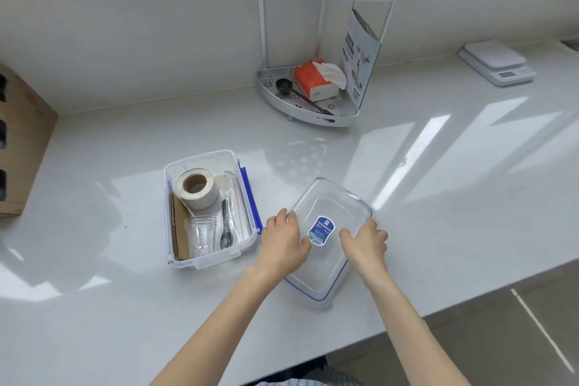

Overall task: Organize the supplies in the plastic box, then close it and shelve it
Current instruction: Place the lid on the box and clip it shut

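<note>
A clear plastic box (200, 262) with blue latches stands open on the white counter. Inside it are a roll of white labels (198, 187), a clear plastic cup (200, 233), a wrapped spoon (226, 226) and brown cardboard (179, 229). To its right lies the clear lid (330, 200) with a blue sticker. My left hand (283, 240) grips the lid's left edge. On the lid's right side, my right hand (365, 243) has its fingers curled over the lid.
A white two-tier corner shelf (341, 121) stands at the back, holding an orange tissue pack (315, 80), a black scoop (285, 84) and a printed card. A white kitchen scale (498, 61) sits far right. A cardboard box (22, 141) is at the left edge.
</note>
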Demonstrator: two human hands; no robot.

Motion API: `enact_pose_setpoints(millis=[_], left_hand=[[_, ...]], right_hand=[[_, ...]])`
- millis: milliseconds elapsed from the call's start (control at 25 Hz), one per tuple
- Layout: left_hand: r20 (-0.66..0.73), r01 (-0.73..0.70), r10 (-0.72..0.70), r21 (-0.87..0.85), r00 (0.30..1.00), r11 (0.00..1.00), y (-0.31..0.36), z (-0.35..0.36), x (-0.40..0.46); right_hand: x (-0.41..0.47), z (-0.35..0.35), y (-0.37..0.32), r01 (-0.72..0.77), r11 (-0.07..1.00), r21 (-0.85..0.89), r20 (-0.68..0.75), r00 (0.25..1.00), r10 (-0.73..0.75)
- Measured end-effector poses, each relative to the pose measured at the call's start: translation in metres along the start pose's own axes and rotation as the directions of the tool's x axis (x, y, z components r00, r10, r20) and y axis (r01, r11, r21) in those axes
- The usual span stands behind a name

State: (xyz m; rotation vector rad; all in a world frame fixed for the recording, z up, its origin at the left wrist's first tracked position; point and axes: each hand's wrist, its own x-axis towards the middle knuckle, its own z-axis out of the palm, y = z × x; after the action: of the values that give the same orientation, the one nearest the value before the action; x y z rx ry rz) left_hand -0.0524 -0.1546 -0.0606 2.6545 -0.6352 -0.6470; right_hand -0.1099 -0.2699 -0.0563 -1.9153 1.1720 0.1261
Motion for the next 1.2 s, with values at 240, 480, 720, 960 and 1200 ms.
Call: enact_pose_setpoints(millis=[240, 480, 720, 960, 1200], left_hand=[[-0.305, -0.082, 0.05, -0.092, 0.951, 0.992, 0.004, -0.027, -0.005], [-0.519, -0.165, 0.001, -0.27, 0.855, 0.949, -0.013, -0.05, -0.014], [-0.587, -0.042, -0.189, -0.357, 0.787, 0.933, -0.063, -0.068, -0.026], [-0.58, 0.067, -0.367, -0.472, 0.727, 0.879, -0.104, -0.069, -0.037], [-0.552, 0.119, -0.439, -0.52, 0.709, 0.846, -0.122, -0.059, -0.037]], right_hand=[[0.007, -0.019, -0.027, 0.168, 0.981, 0.098, -0.095, 0.983, -0.159], [0.012, -0.018, -0.069, 0.332, 0.934, 0.131, -0.068, 0.943, -0.325], [-0.004, 0.025, -0.109, 0.505, 0.857, 0.102, 0.091, 0.853, -0.514], [-0.011, 0.068, -0.133, 0.602, 0.796, 0.063, 0.267, 0.759, -0.594], [-0.009, 0.087, -0.134, 0.616, 0.786, 0.044, 0.345, 0.729, -0.591]])
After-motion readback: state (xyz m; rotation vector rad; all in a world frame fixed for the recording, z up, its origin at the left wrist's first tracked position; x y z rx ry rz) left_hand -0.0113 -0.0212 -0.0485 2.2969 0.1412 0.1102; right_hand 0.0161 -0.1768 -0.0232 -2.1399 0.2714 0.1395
